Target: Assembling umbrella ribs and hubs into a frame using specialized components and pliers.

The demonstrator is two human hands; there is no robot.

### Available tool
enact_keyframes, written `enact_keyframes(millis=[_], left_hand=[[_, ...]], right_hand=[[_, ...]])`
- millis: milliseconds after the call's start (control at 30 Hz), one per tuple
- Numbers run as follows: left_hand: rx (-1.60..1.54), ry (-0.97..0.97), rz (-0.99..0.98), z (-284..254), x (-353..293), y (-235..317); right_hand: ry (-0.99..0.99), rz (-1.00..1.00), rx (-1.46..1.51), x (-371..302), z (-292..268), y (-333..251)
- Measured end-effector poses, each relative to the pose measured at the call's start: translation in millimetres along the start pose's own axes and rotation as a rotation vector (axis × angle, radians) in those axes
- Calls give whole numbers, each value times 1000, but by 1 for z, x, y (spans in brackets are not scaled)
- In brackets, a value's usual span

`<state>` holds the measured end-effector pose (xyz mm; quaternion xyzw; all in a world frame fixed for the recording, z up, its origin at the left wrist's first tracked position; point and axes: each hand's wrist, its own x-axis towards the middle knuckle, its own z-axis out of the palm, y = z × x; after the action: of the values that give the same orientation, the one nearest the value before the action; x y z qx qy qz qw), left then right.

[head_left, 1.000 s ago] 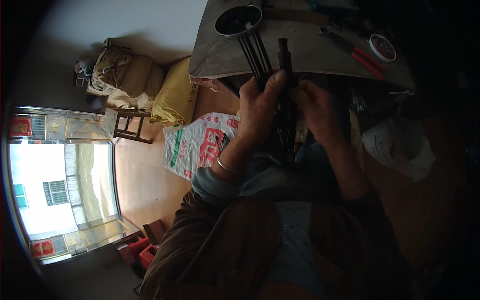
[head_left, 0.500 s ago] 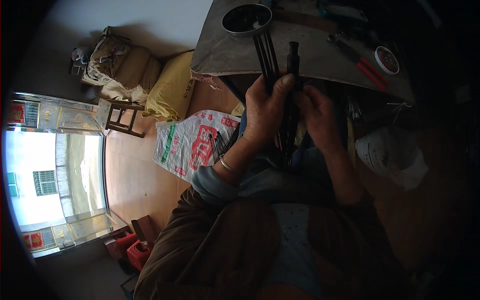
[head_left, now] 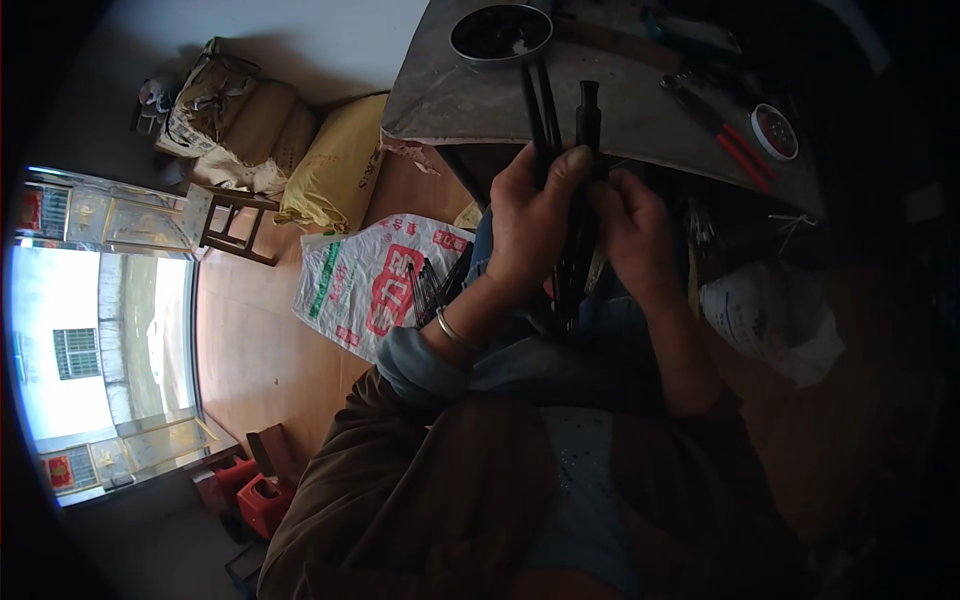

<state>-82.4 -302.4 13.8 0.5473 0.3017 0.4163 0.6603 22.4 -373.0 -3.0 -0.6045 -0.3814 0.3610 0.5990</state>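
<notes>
A yellow sack (head_left: 338, 165) is lying on the floor (head_left: 265, 340) beyond the worktop's (head_left: 430, 110) left edge, and a white printed sack (head_left: 335, 285) is lying nearer, carrying thin dark sticks (head_left: 424, 285). A round dish (head_left: 500, 33) is sitting just beside the worktop's left edge. Before the near edge, the left hand (head_left: 525, 215) is closing its fingers around long black rods (head_left: 540, 110), which are pointing toward the dish. A black cylinder (head_left: 588, 118) is showing between the left thumb and the right hand (head_left: 638, 235); the right fingers are curling beside it, their grip hidden. Red-handled pliers (head_left: 736, 147) are lying by the near edge, toward the right, near a small round tin (head_left: 774, 132).
</notes>
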Motion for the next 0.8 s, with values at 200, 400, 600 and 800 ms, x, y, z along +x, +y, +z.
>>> enact_keyframes(millis=[200,400,600,800], left_hand=[[-210,-44,-123,-34,28,-17],[-321,-18,-158,-66,48,-38],[-395,-29,-185,-99,58,-52],[-524,-20,-231,-119,63,-64]], right_hand=[[-85,23,12,26,13,14],[-172,132,110,49,33,26],[-270,255,155,66,56,33],[-147,169,-43,66,82,41]])
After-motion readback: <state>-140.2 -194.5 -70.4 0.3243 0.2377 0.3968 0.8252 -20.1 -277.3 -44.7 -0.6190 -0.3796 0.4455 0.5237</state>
